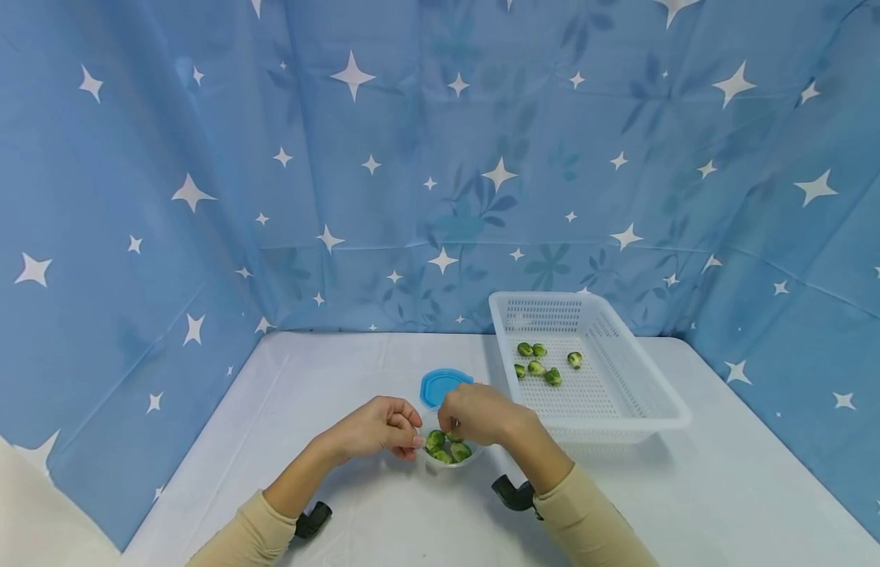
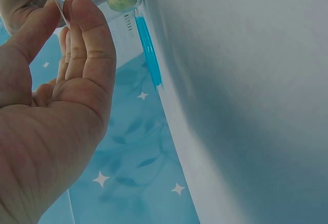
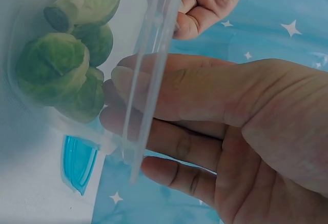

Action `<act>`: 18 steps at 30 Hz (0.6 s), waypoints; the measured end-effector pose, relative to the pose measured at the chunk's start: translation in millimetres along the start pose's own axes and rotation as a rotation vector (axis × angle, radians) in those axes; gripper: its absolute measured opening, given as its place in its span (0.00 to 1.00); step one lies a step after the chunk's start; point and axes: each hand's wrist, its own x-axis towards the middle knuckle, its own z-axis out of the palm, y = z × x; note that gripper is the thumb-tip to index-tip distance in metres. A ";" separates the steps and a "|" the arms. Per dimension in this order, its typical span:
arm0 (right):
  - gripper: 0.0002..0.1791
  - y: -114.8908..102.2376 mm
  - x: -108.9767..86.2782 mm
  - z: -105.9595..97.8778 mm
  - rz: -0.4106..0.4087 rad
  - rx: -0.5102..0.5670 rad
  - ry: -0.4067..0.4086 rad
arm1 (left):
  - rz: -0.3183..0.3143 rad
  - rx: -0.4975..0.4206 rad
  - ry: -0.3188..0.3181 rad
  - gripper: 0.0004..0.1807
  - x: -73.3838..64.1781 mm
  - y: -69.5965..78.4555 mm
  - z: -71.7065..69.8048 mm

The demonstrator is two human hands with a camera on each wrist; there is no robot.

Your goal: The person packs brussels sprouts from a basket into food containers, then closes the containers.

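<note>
A small clear plastic container (image 1: 450, 465) stands on the table in the head view, with several Brussels sprouts (image 1: 459, 451) inside. My left hand (image 1: 379, 428) pinches its rim from the left, between thumb and fingers. Over the opening from the right comes my right hand (image 1: 482, 413). The right wrist view shows its thumb and fingertips inside the container, beside a sprout (image 3: 84, 98) at the edge of the group; that sprout lies beyond the fingertips rather than between them. Behind the container is a blue lid (image 1: 443, 384), lying flat.
A white perforated plastic basket (image 1: 648, 378) stands at the back right, with several more Brussels sprouts (image 1: 552, 376) on its floor. A white cloth covers the table (image 1: 326, 370). Blue star-patterned curtains (image 1: 411, 213) hang behind and at both sides.
</note>
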 end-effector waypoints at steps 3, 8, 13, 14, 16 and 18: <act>0.13 -2.2 -0.4 0.1 0.006 -0.027 -0.005 | -0.003 -0.002 0.002 0.21 0.5 -0.3 0.1; 0.14 -5.5 0.7 2.5 0.003 -0.056 0.002 | 0.001 -0.005 0.005 0.20 -0.1 0.2 0.5; 0.15 -6.1 1.6 5.0 0.002 -0.062 0.008 | 0.005 -0.009 0.003 0.20 -0.5 -0.5 0.9; 0.15 -5.5 1.7 5.2 0.001 -0.058 0.008 | 0.005 -0.011 0.004 0.20 -0.6 -0.5 1.0; 0.14 -4.4 1.7 5.1 -0.001 -0.050 0.010 | 0.003 -0.014 0.005 0.19 -0.8 -0.5 1.2; 0.12 -3.0 1.1 4.7 -0.002 -0.026 0.016 | 0.002 -0.016 0.005 0.19 -1.0 -0.1 1.4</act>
